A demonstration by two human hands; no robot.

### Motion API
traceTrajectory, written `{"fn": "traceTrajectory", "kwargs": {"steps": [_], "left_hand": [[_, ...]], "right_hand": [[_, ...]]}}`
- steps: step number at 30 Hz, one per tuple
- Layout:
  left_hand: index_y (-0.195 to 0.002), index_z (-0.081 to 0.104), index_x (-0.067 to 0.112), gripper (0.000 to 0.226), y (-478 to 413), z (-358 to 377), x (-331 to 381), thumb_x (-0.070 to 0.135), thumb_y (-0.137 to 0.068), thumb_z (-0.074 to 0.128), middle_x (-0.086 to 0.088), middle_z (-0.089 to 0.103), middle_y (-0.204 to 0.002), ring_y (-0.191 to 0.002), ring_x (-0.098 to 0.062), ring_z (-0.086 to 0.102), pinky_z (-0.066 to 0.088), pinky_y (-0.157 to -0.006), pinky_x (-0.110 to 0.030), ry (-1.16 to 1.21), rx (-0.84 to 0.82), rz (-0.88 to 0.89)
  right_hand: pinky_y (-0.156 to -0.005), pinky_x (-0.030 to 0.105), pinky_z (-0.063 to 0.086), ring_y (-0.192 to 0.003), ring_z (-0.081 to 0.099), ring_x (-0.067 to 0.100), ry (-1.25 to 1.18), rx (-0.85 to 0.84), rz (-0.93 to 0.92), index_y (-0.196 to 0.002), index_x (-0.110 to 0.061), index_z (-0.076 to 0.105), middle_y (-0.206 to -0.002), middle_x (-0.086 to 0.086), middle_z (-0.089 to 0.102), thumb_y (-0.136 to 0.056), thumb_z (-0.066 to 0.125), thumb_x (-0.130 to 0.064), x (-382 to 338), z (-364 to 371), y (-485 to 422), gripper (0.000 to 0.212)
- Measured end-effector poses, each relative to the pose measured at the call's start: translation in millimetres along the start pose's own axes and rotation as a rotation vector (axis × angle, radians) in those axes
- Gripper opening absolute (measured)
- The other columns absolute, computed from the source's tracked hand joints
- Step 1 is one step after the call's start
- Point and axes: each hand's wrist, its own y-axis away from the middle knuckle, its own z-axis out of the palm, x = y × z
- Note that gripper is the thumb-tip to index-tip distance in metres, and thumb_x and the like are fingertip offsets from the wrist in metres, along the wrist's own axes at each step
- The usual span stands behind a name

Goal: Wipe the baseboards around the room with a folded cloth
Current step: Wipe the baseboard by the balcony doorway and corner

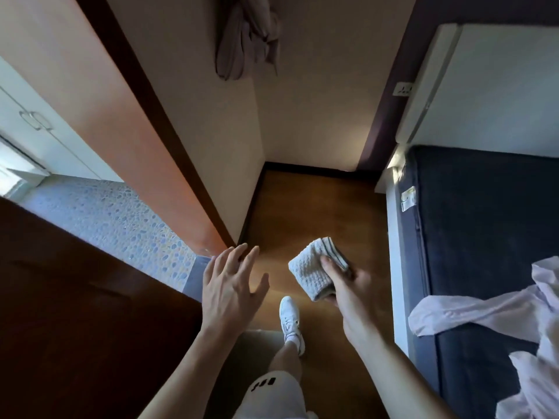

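**Folded cloth held above the floor, baseboard ahead**

The right hand point(348, 285) has its grip clenched on the folded cloth point(311, 267). The thumb lies across the top and the fingers curl underneath. The cloth is pale grey and waffle-textured, with dark stripes along its far edge. It is held in the air above the wooden floor point(317, 213) and touches neither wall nor baseboard.

Just to its left, the left hand point(230, 285) has its grip released, the fingers straight and spread, holding nothing. It hovers near the wall corner by the doorway.

Below the hands a white shoe point(290, 316) stands on the floor, and white shorts point(272, 391) show at the bottom edge.

The dark baseboard point(308, 167) runs along the foot of the far wall and turns down the left wall toward the hands.

To the right, a bed point(484, 222) with a dark mattress lies beside the strip of floor, with a crumpled pale sheet point(499, 313) on it. A grey garment point(245, 37) hangs high on the far wall. At left, a dark wooden door point(75, 313) borders a pebble-patterned floor point(115, 213).
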Motion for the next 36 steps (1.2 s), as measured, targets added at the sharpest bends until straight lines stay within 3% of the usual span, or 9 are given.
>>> {"fn": "traceTrajectory", "kwargs": {"steps": [3,13,16,20,23,25,28,33,36], "left_hand": [[-0.141,0.057,0.023,0.059,-66,19,-2,0.056,-0.093,0.045,-0.006,0.057,-0.142,-0.132,-0.027,0.049,0.042,-0.109,-0.053,0.026,0.01,0.002],[-0.138,0.06,0.022,0.053,-260,58,-17,0.052,-0.094,0.052,-0.002,0.059,-0.14,-0.129,-0.026,0.053,0.04,-0.108,-0.051,0.079,0.021,0.002],[-0.136,0.061,0.022,0.054,-300,62,-21,0.051,-0.092,0.051,-0.001,0.059,-0.138,-0.126,-0.026,0.054,0.039,-0.109,-0.048,0.073,0.041,-0.012],[-0.134,0.064,0.021,0.054,-349,73,-24,0.052,-0.091,0.05,-0.002,0.061,-0.135,-0.123,-0.027,0.056,0.043,-0.105,-0.049,0.056,0.074,-0.078],[-0.134,0.064,0.02,0.055,-386,86,-26,0.051,-0.091,0.05,-0.004,0.062,-0.135,-0.123,-0.028,0.057,0.045,-0.103,-0.049,0.036,0.077,-0.135],[-0.134,0.064,0.019,0.054,-412,97,-29,0.05,-0.092,0.049,-0.005,0.062,-0.135,-0.122,-0.03,0.058,0.045,-0.103,-0.049,0.017,0.084,-0.178],[-0.133,0.064,0.019,0.054,-451,111,-32,0.05,-0.091,0.048,-0.005,0.063,-0.134,-0.121,-0.031,0.059,0.045,-0.103,-0.05,-0.027,0.115,-0.286],[-0.133,0.065,0.019,0.055,-500,125,-18,0.051,-0.09,0.048,-0.006,0.063,-0.134,-0.121,-0.033,0.059,0.047,-0.102,-0.053,-0.076,0.129,-0.496],[-0.134,0.064,0.019,0.056,-515,130,-13,0.051,-0.09,0.048,-0.007,0.062,-0.135,-0.121,-0.034,0.058,0.047,-0.102,-0.053,-0.095,0.137,-0.62]], "right_hand": [[-0.068,0.05,0.062,-0.086,0.075,0.021,0.015,-0.004,-0.004,-0.097,-0.016,0.076,-0.091,0.001,0.078,-0.079,0.082,-0.034,-27,20,-59,0.025],[-0.052,0.027,0.058,-0.077,0.074,0.008,-0.017,-0.069,-0.033,-0.1,-0.015,0.071,-0.09,-0.003,0.075,-0.087,0.074,-0.019,-133,90,-224,0.014],[-0.049,0.028,0.058,-0.072,0.074,0.008,-0.014,-0.08,-0.017,-0.09,-0.018,0.071,-0.077,-0.008,0.074,-0.087,0.075,-0.016,-146,107,-265,0.006],[-0.058,0.039,0.061,-0.066,0.074,0.012,0.026,-0.111,-0.003,-0.087,-0.018,0.072,-0.076,-0.002,0.076,-0.085,0.077,-0.021,-165,127,-325,0.006],[-0.048,0.027,0.055,-0.056,0.071,0.014,0.063,-0.149,-0.025,-0.089,-0.007,0.071,-0.066,0.0,0.073,-0.086,0.076,-0.02,-180,143,-379,0.014],[-0.051,0.031,0.057,-0.067,0.074,0.021,0.087,-0.21,-0.01,-0.094,-0.006,0.073,-0.075,0.004,0.075,-0.084,0.078,-0.021,-188,158,-417,0.019],[-0.065,0.04,0.061,-0.087,0.075,0.019,0.099,-0.332,0.065,-0.096,-0.02,0.075,-0.094,0.002,0.076,-0.079,0.083,-0.026,-197,182,-476,0.02],[-0.081,0.044,0.06,-0.102,0.069,0.013,0.259,-0.506,0.129,-0.088,-0.051,0.073,-0.102,-0.015,0.072,-0.053,0.086,-0.067,-225,218,-561,0.04],[-0.063,0.035,0.059,-0.099,0.07,0.02,0.299,-0.608,0.124,-0.095,-0.037,0.073,-0.102,-0.005,0.072,-0.073,0.084,-0.04,-243,239,-591,0.025]]}}
